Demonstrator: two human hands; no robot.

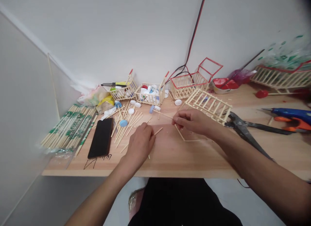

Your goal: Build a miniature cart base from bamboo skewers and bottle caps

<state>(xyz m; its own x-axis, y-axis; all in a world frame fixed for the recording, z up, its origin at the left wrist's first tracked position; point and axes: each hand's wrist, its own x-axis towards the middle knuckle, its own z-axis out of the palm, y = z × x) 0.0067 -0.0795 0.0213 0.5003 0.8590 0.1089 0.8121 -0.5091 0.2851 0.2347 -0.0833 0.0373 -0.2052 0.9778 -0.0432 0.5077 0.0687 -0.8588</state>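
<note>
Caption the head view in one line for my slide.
Right hand pinching a thin stick frame; left hand near loose sticks, with a red-trimmed stick basket behind on the wooden tabletop.

Two hands (142, 138) (190, 120), five slatted stick frames (126, 93) (155, 98) (187, 85) (211, 106) (279, 78), one phone (100, 138), one pair of pliers (239, 128), one bowl (225, 89)

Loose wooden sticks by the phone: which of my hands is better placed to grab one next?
Your left hand, likely: it is just beside the loose wooden sticks, though whether it holds one is unclear. Your right hand is farther off, pinching an angled stick frame.
</note>
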